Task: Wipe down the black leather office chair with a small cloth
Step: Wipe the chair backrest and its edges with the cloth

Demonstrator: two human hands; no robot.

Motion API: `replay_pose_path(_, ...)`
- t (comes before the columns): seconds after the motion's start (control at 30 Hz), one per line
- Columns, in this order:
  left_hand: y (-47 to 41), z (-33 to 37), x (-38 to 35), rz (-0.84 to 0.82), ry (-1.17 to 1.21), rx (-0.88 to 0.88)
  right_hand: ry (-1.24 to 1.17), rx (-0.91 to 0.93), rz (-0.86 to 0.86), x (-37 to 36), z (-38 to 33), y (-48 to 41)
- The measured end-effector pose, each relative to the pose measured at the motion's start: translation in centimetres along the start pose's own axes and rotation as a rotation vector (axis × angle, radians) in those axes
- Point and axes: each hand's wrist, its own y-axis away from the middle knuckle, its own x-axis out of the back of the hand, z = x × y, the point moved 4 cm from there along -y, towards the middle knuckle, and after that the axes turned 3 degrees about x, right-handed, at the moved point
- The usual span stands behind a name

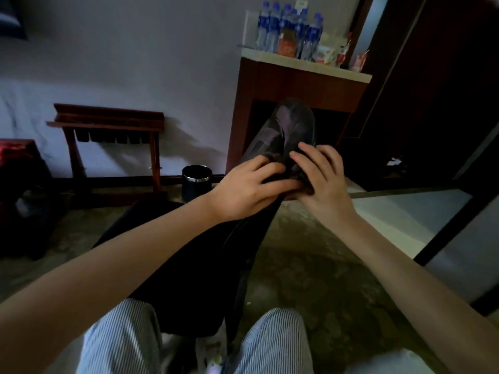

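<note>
The black leather office chair (pixel 293 122) stands right in front of me, its glossy top edge pointing away toward a wooden cabinet. A small dark cloth (pixel 283 172) lies bunched on the chair's upper part, between my two hands. My left hand (pixel 247 188) grips the cloth from the left with curled fingers. From the right, my right hand (pixel 322 179) holds the same cloth, fingers spread over its top and the cloth's edge showing under the palm. Most of the cloth is hidden by my fingers.
A black waste bin (pixel 197 179) stands on the floor by the wall, left of the chair. A wooden luggage rack (pixel 108 125) stands further left. The cabinet (pixel 297 85) carries several water bottles (pixel 289 25). A dark wardrobe (pixel 437 90) fills the right side.
</note>
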Motion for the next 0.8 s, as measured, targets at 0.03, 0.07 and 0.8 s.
replay_pose_path(0.03, 1.5, 0.4, 0.0, -0.006, 0.015, 0.031, 0.011, 0.008, 0.003, 0.1, -0.9, 0.0)
replay_pose_path(0.07, 3.2, 0.9, 0.0, -0.015, 0.026, 0.053, 0.031, 0.014, 0.003, 0.1, -1.6, 0.0)
replay_pose_path(0.8, 19.3, 6.0, -0.7, -0.048, -0.174, 0.23, 0.385, 0.526, -0.292, -4.3, -11.7, 5.2)
